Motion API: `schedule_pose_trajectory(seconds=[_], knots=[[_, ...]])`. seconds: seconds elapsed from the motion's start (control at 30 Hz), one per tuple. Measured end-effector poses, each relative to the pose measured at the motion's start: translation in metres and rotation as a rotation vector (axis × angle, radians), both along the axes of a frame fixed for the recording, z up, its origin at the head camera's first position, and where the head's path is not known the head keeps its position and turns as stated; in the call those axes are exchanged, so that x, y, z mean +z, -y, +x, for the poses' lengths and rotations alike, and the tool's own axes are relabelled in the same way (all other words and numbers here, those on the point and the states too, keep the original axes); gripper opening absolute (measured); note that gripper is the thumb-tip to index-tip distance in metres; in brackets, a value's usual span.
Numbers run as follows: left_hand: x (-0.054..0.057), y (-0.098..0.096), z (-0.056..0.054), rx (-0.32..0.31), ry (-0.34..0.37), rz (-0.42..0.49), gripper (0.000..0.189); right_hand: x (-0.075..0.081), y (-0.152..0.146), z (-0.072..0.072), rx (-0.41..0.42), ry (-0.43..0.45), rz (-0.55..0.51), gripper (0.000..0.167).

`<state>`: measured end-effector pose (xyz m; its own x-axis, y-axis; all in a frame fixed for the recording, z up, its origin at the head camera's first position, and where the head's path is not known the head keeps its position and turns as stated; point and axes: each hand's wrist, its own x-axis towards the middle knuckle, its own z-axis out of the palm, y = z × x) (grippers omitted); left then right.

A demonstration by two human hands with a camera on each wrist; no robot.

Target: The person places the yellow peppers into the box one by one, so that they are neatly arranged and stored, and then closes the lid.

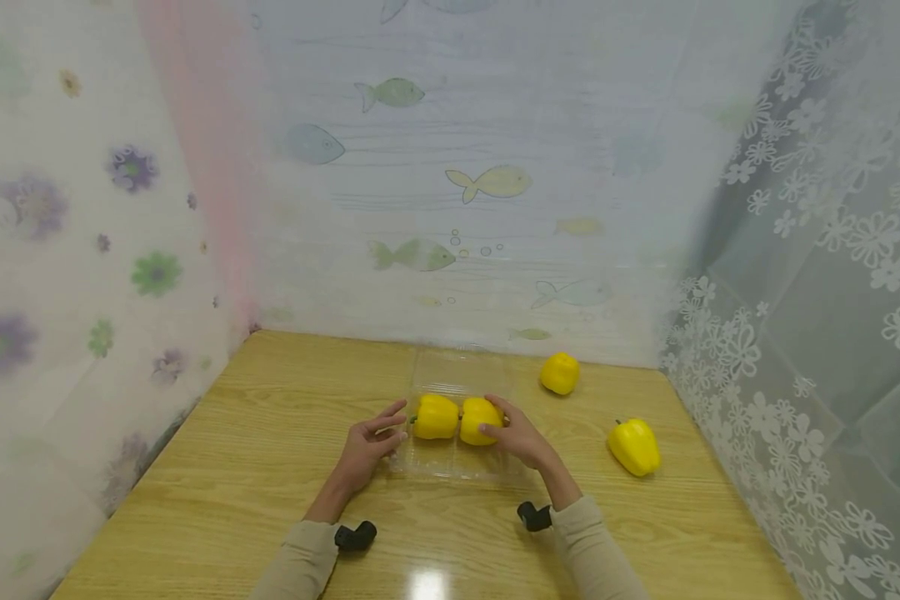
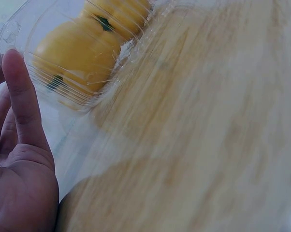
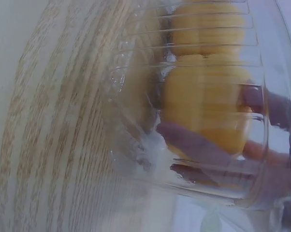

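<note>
Two yellow bell peppers, a left one (image 1: 436, 417) and a right one (image 1: 477, 419), lie side by side in a clear plastic container (image 1: 429, 463). My right hand (image 1: 523, 435) holds the right pepper, thumb on the near side and fingers on the far side. In the right wrist view, that pepper (image 3: 203, 104) and the fingers show through the container's clear wall. My left hand (image 1: 367, 448) is at the container's left side with its fingers extended. In the left wrist view, a fingertip (image 2: 14, 60) is against or very near the container wall; contact is unclear.
Right of the container, one more yellow pepper (image 1: 560, 373) sits toward the back of the wooden table (image 1: 270, 417), and another (image 1: 633, 447) lies nearer on its side. Patterned curtains (image 1: 450, 225) hang behind the table and at both sides.
</note>
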<state>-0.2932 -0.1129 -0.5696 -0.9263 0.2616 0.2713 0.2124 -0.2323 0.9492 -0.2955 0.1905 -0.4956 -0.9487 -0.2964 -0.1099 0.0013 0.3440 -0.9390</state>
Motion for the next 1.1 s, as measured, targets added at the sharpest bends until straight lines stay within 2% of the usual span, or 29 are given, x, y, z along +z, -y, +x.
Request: schedule_pose_trajectory(seconds=[0.27,0.6,0.83,1.1], knots=[[-0.001,0.000,0.000,0.002,0.018,-0.004,0.040,-0.002,-0.002,-0.001,0.009,0.003,0.000,0.067],[0.000,0.000,0.000,0.011,0.018,-0.018,0.041,0.008,-0.004,-0.003,0.068,0.020,-0.003,0.070],[0.001,0.000,0.001,0.024,0.039,-0.032,0.041,0.011,-0.004,0.000,0.027,0.009,0.013,0.069],[0.001,0.000,0.000,-0.001,0.050,-0.012,0.041,0.019,-0.007,0.006,-0.048,-0.012,0.050,0.062]])
